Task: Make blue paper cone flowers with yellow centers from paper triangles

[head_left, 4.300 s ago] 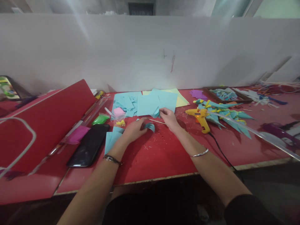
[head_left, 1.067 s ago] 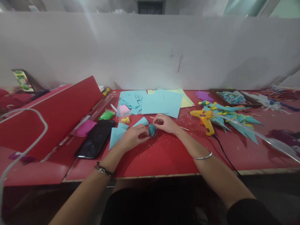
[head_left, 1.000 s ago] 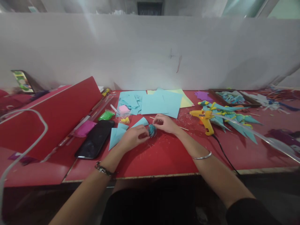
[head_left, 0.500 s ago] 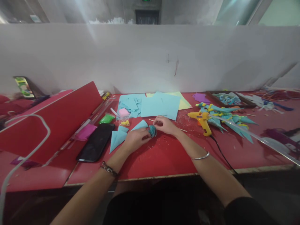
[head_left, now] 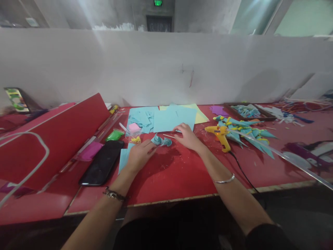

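Two small curls of light-blue paper lie on the red tabletop between my hands: a left curl and a right curl. My left hand rests just beside the left curl, fingers loosely stretched out, not closed on it. Over a thin wooden stick, my right hand hovers or rests with fingers apart; part of the stick is hidden beneath it. Blue cut paper sits partly under my left hand. Behind lie flat blue sheets and blue scraps.
A yellow glue gun with a black cord is on the right, beside blue paper cones with yellow trim and a tray of scraps. A black phone, green packet and red board are left. A clear rod slants across the right.
Both hands have drawn apart from the rolled blue paper they were pinching. It now shows as two loose curls. The view has shifted slightly.
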Demonstrator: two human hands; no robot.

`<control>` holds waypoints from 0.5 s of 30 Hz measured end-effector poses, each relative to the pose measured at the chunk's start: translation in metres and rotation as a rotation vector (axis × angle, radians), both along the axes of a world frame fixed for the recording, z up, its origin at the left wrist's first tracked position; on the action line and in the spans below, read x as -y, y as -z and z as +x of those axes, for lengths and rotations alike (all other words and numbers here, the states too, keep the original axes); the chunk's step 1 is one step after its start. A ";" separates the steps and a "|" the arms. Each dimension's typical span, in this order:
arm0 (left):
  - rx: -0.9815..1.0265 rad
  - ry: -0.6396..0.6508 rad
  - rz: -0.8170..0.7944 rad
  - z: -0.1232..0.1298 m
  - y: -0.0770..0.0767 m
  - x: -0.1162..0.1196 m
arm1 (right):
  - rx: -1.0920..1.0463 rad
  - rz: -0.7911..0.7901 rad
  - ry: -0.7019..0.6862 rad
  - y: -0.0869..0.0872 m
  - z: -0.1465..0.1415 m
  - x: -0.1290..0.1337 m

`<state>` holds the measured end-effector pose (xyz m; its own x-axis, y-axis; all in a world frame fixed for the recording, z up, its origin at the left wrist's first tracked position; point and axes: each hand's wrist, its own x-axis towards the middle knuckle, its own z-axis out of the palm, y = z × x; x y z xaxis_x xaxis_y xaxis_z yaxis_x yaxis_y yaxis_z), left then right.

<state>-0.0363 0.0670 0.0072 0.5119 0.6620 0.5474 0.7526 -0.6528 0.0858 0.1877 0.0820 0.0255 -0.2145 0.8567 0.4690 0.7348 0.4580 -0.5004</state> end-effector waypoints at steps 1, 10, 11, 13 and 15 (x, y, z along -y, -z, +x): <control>-0.011 -0.008 0.029 0.000 0.001 0.000 | 0.032 0.001 0.031 -0.009 0.003 0.010; -0.061 -0.015 0.196 0.004 -0.009 0.013 | 0.293 -0.491 0.613 -0.018 0.085 0.129; -0.076 0.004 0.225 0.005 -0.010 0.015 | 0.304 -0.472 0.749 -0.013 0.096 0.130; -0.116 0.054 0.322 0.006 -0.014 0.016 | 0.362 -0.347 0.926 -0.003 0.113 0.125; -0.156 0.105 0.448 0.007 -0.017 0.017 | 0.410 -0.260 0.889 0.006 0.123 0.110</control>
<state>-0.0295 0.0498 0.0246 0.6621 0.3191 0.6781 0.6620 -0.6731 -0.3297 0.3105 -0.0283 0.0196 0.4481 0.8496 0.2783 0.8940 -0.4259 -0.1392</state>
